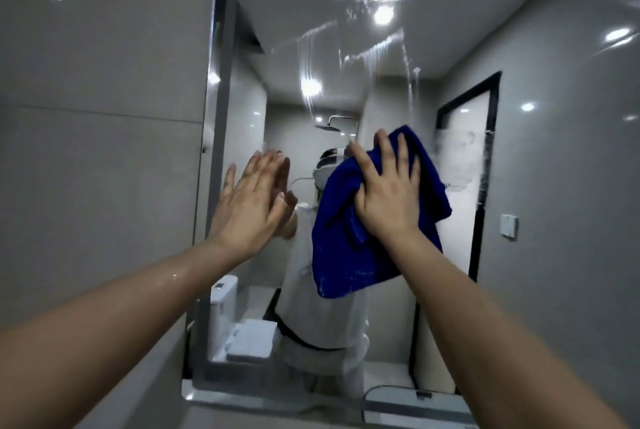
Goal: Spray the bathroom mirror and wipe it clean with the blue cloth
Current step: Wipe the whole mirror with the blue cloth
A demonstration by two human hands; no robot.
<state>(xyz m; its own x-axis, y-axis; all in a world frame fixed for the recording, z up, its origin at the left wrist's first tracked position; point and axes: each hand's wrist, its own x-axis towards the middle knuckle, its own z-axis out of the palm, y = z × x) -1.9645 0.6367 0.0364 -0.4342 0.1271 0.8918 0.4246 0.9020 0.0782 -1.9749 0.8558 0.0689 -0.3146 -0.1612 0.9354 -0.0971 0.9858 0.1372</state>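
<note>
The bathroom mirror [346, 47] fills the middle and right of the head view. Spray droplets and runs streak its upper part, and a foggy smear sits at its right. My right hand [388, 193] presses the blue cloth [346, 255] flat against the glass at mid height; the cloth hangs down below the palm. My left hand [249, 200] lies flat against the mirror near its left edge, fingers spread and holding nothing. No spray bottle is in view.
A grey tiled wall [104, 151] borders the mirror on the left. The reflection shows a toilet [225, 307], a shower head [329, 125], a dark door frame [485, 151] and a person in white. A ledge [242, 401] runs below the mirror.
</note>
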